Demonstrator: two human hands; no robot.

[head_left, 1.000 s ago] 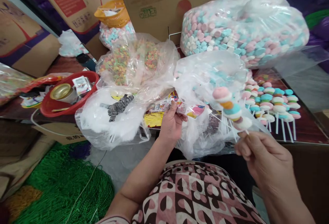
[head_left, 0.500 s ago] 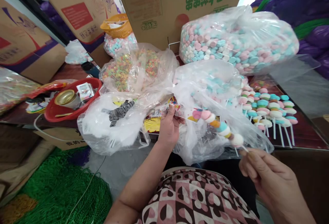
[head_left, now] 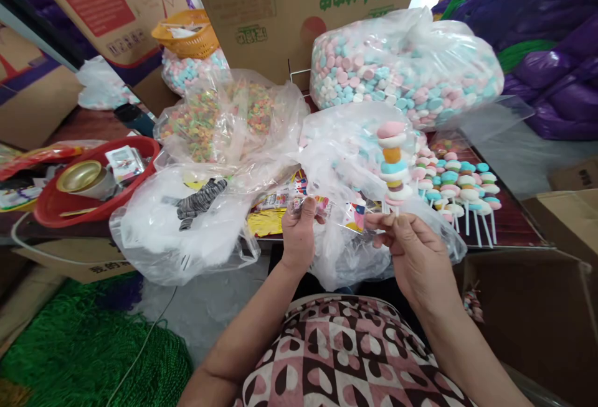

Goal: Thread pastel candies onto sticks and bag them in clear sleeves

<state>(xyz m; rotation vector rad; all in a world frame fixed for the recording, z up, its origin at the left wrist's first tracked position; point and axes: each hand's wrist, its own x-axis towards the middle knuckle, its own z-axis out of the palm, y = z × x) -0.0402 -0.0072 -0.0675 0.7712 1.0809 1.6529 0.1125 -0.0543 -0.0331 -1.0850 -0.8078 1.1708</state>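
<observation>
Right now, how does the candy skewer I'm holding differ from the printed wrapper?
The candy skewer points upward in your right hand, while the printed wrapper stretches sideways from your left hand. The candy skewer is a thick stack of rounded pieces; the printed wrapper is thin and flat. Both are held above the table and show several colours.

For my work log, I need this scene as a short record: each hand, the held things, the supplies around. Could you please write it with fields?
Left hand: pinches a clear printed wrapper
Right hand: holds a marshmallow skewer by its stick
Skewer position: roughly upright, pink piece on top, outside the wrapper
Right side of table: group of similar skewers
Behind: large bag of marshmallows; bag of colorful candy
Left side: red basin with a metal bowl
Unclear: whether right fingers touch the wrapper
</observation>
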